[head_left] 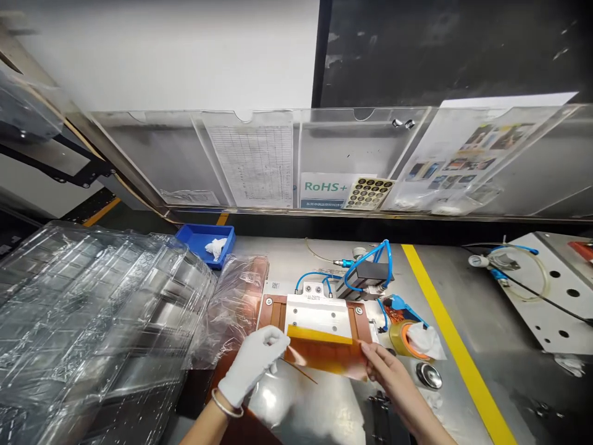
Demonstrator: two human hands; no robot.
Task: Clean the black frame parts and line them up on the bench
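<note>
My left hand, in a white glove with a bangle at the wrist, pinches the left edge of an amber see-through film sheet. On the opposite side, the bare fingers of my right hand grip the sheet's right edge. The film is stretched between both hands at the front of a metal fixture, whose white plate is marked AI-25070. A brighter yellow strip runs along the film's far edge. Below my left fingers a thin brown stick-like thing slants down to the right; whether I hold it is unclear.
Stacked clear plastic trays fill the left, beside a blue bin. Blue air hoses run to a black block behind the fixture. Tape rolls and a round metal-topped container stand right, near a yellow floor-style line.
</note>
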